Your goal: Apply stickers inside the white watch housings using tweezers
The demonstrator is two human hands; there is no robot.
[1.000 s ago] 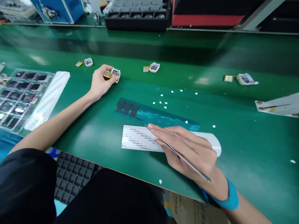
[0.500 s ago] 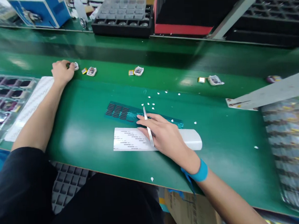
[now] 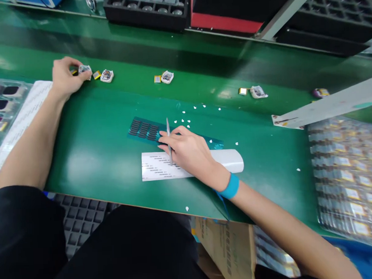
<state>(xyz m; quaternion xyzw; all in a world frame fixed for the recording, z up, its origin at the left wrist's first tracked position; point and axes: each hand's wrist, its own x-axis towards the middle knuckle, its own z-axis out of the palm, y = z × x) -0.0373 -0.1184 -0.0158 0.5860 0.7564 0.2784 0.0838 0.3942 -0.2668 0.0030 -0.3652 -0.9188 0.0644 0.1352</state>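
At the upper left, my left hand (image 3: pixel 66 77) has its thumb and fingers closed on a small white device housing (image 3: pixel 84 71) with a yellow battery piece beside it. My right hand (image 3: pixel 188 149), wearing a blue wristband (image 3: pixel 230 186), holds metal tweezers (image 3: pixel 169 136) pointing away from me. Below it lies a white printed strip (image 3: pixel 156 167), partly covered by the hand. Behind that strip is a teal film (image 3: pixel 136 135) with rows of small black pieces. Another housing (image 3: pixel 106 75) and its battery (image 3: pixel 97 74) lie just right of my left hand.
More housings (image 3: pixel 167 77) (image 3: pixel 258 92) lie along the back. Small white bits (image 3: pixel 183 112) are scattered mid-table. Clear trays stand at the left (image 3: pixel 5 104) and right (image 3: pixel 351 177). A white post (image 3: pixel 332 102) slants in at the right. Black trays (image 3: pixel 146 11) sit on the shelf.
The view has shifted. My left hand now has the white housing lifted between thumb and fingers, more of it showing. The tweezers in my right hand have turned more upright over the film.
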